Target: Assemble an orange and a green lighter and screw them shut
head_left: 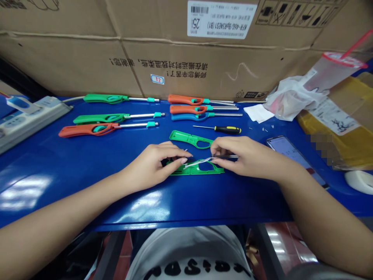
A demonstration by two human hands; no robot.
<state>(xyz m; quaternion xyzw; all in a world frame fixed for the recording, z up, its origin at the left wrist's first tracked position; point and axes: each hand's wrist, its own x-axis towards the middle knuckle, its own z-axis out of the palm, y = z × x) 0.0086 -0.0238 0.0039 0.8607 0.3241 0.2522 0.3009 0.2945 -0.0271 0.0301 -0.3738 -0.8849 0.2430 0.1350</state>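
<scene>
Over the near green lighter shell half [220, 170], my right hand [241, 155] is closed round a thin metal lighter tube [233, 156]. From the tube, a pale wire [198, 161] runs left to my left hand [159, 161]. The left thumb and forefinger pinch together above the shell's left end; what they hold is mostly hidden behind the fingers. Just beyond lies the other green shell half [186, 137], inner side up, its right end next to my right fingers.
Assembled lighters [87, 129] lie at the left, others [186, 109] at the back middle. A screwdriver [229, 129], small screws [264, 130], a phone [291, 155] and a bagged drink cup [329, 74] are rightward. A cardboard box [87, 58] stands behind, a power strip [35, 118] far left.
</scene>
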